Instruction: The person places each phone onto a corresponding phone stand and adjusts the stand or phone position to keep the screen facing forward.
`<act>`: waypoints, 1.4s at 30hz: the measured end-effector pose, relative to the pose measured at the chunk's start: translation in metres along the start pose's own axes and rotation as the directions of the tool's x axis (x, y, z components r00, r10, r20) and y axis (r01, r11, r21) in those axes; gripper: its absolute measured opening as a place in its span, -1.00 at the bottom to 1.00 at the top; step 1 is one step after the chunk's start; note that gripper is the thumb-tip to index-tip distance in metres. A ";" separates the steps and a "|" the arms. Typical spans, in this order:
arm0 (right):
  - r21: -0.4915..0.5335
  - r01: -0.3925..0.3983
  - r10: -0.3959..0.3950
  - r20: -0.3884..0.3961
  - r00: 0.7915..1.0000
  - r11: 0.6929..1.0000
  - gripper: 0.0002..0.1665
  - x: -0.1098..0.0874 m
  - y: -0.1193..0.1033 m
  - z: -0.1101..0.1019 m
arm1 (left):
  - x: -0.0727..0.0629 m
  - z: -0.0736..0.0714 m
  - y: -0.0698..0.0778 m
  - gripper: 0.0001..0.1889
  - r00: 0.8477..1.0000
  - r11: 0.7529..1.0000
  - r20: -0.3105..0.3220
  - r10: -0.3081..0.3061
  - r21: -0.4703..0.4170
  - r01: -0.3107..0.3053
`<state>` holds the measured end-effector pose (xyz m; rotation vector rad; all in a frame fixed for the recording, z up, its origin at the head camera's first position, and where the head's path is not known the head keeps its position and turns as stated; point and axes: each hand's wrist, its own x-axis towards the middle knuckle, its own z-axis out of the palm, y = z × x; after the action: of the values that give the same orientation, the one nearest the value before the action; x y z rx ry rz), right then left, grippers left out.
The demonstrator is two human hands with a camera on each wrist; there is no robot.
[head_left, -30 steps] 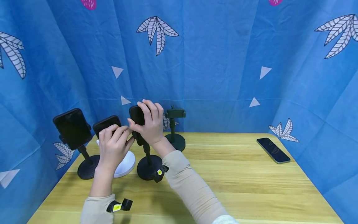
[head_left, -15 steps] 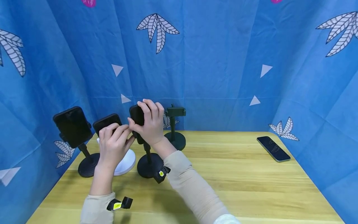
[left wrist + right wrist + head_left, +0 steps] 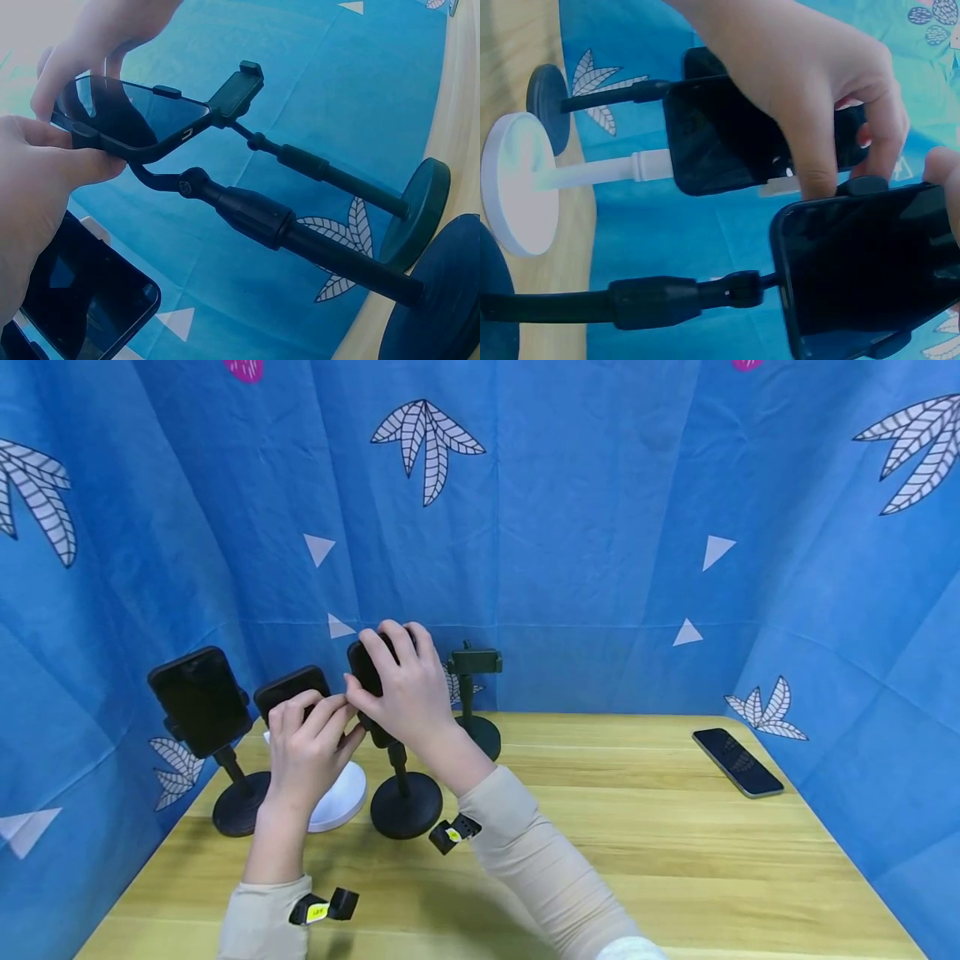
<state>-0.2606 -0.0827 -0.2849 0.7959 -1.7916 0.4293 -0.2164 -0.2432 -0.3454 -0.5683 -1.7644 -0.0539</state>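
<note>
Blue leaf-printed curtain [image 3: 585, 527] surrounds the wood-grain table [image 3: 637, 843], where a flat phone [image 3: 738, 762] lies toward the right. At the left, the outermost black stand [image 3: 240, 806] and the white stand [image 3: 343, 797] each carry a phone; a green stand [image 3: 483, 735] is farther back. Between white and green, a nearer black stand [image 3: 405, 806] holds the upright phone [image 3: 866, 262], its top in the right hand's [image 3: 411, 689] grip, while the left hand's [image 3: 303, 747] grip pinches the clamp [image 3: 866, 186] at its side.

Head camera looks down; wrist views share the gripped phone [image 3: 862, 262].
</note>
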 end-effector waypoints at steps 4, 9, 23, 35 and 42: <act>0.031 0.014 -0.013 -0.046 0.999 0.999 -0.47 -0.003 0.000 -0.001 | 0.001 0.000 0.000 -0.71 1.000 1.000 -0.005 0.005 -0.007 -0.005; 0.054 0.024 -0.019 -0.090 0.996 0.998 -0.46 -0.006 0.000 0.000 | 0.005 0.000 -0.002 -0.74 1.000 1.000 -0.006 0.012 -0.014 -0.013; 0.077 -0.007 0.014 -0.094 0.995 0.997 -0.44 -0.010 0.000 0.004 | 0.006 0.000 -0.003 -0.76 1.000 1.000 -0.006 -0.002 -0.023 0.001; 0.107 -0.020 0.024 -0.034 0.999 0.994 -0.43 -0.011 0.002 0.005 | 0.001 0.000 0.000 -0.72 1.000 0.999 0.017 -0.027 -0.024 0.027; 0.095 -0.039 0.040 -0.010 0.999 0.995 -0.43 -0.010 -0.002 0.004 | 0.000 0.000 -0.004 -0.73 0.999 0.999 0.026 -0.024 -0.038 0.025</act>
<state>-0.2604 -0.0837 -0.2956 0.8233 -1.7886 0.5474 -0.2175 -0.2465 -0.3440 -0.5778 -1.7988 -0.0978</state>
